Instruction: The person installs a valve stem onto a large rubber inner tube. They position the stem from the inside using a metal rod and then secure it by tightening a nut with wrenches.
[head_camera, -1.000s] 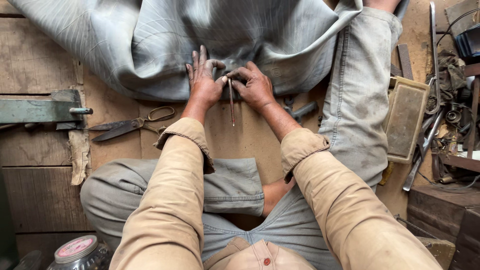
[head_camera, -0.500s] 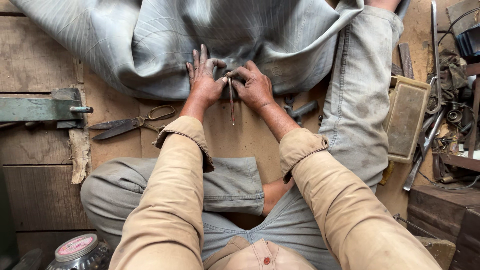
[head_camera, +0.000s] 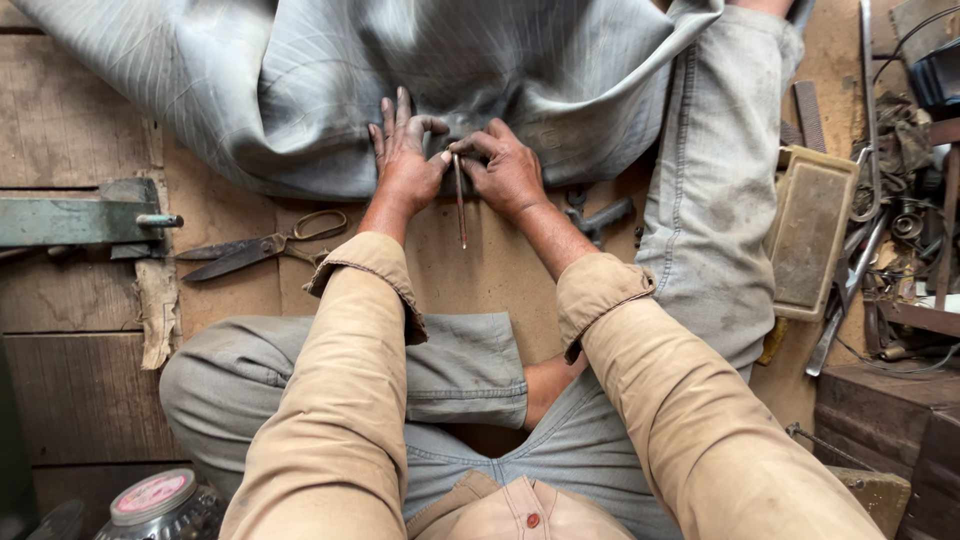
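A large grey rubber sheet with fine ribs (head_camera: 300, 90) lies spread over the wooden floor ahead of me. My left hand (head_camera: 402, 150) presses flat on its near edge, fingers apart, thumb meeting the other hand. My right hand (head_camera: 505, 170) pinches the top of a thin metal rod (head_camera: 460, 205) that points back toward me, its upper end at the sheet's edge. Both hands touch at the thumbs. I sit cross-legged in grey trousers and tan sleeves.
Large scissors (head_camera: 255, 245) lie on the floor to the left. A green metal tool (head_camera: 75, 218) sits further left. A wrench (head_camera: 595, 215) lies by my right wrist. A tan rectangular tray (head_camera: 810, 230) and several metal tools (head_camera: 870, 250) are at right. A round tin (head_camera: 150, 497) is bottom left.
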